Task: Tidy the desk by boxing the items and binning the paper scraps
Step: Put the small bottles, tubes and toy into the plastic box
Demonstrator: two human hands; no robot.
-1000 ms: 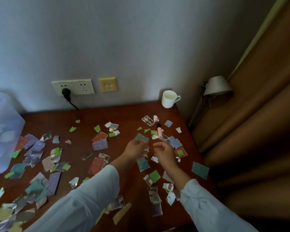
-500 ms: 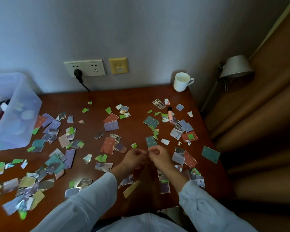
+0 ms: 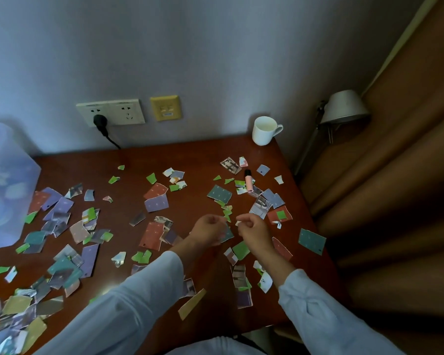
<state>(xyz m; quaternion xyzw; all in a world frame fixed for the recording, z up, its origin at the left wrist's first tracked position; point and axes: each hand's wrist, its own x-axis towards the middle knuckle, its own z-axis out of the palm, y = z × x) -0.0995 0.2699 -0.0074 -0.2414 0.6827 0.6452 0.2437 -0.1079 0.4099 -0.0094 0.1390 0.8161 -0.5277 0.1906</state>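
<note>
Torn paper scraps point(image 3: 156, 202) in teal, purple, red and green lie all over the dark wooden desk point(image 3: 203, 157). A pink highlighter point(image 3: 249, 185) with a black cap lies among them at the back right. My left hand point(image 3: 208, 230) is curled over the desk's middle right, with a teal scrap point(image 3: 228, 233) at its fingertips. My right hand point(image 3: 254, 230) is close beside it, pinching a small pale scrap point(image 3: 238, 223). A clear plastic box point(image 3: 9, 190) stands at the left edge.
A white mug point(image 3: 265, 130) stands at the back right corner. Wall sockets with a black plug point(image 3: 100, 121) sit above the desk's back edge. A lamp point(image 3: 344, 107) and brown padded panels point(image 3: 395, 201) flank the right side.
Both hands drew back from the far scraps toward me and came together. The view swung left and back, so the box and mug shifted in frame.
</note>
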